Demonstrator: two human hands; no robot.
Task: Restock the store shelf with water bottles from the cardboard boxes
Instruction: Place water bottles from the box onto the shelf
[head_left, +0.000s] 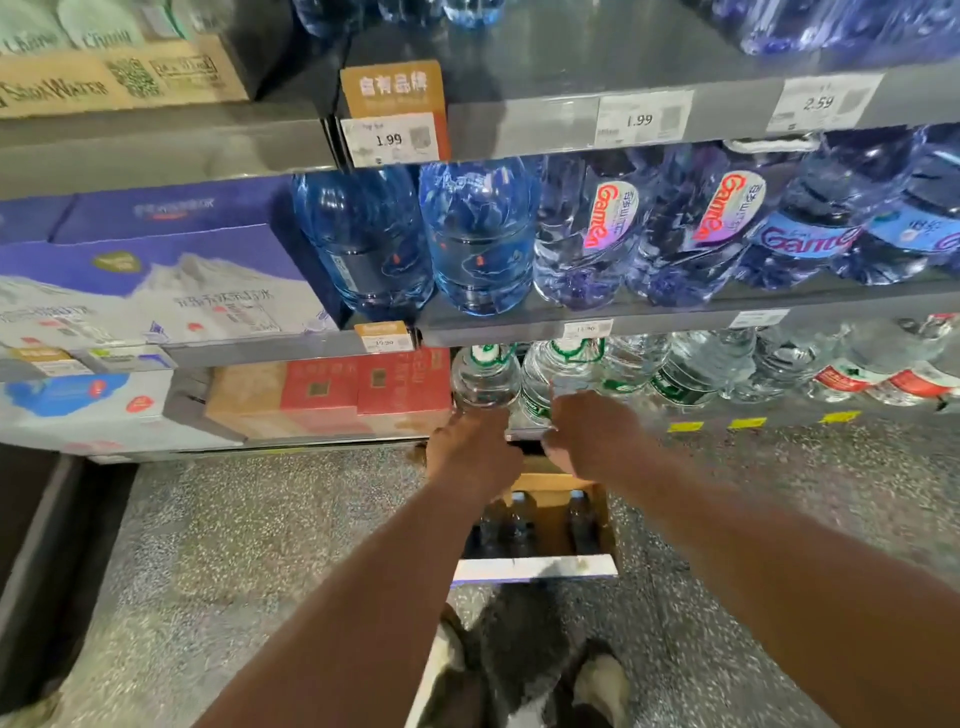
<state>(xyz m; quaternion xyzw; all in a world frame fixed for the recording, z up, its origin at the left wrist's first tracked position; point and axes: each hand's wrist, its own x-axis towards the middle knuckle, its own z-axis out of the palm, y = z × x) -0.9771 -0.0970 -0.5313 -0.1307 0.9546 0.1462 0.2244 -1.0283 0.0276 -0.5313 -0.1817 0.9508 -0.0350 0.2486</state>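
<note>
Left hand (474, 448) grips the base of a bottle (485, 382); right hand (589, 434), grasp indiscernible. Full bottle likely heavy, slick, thin-walled: support from below.

We see speckled grey floor (234, 545), dim light; grey metal shelf (519, 124) w/ white price tags (640, 120) up top, yellow tags (746, 423) at btm.

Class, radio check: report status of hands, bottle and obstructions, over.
Left hand at base of clear bottle, bottom shelf. Right hand alongside, grip unclear. Box below holds bottles.
</note>
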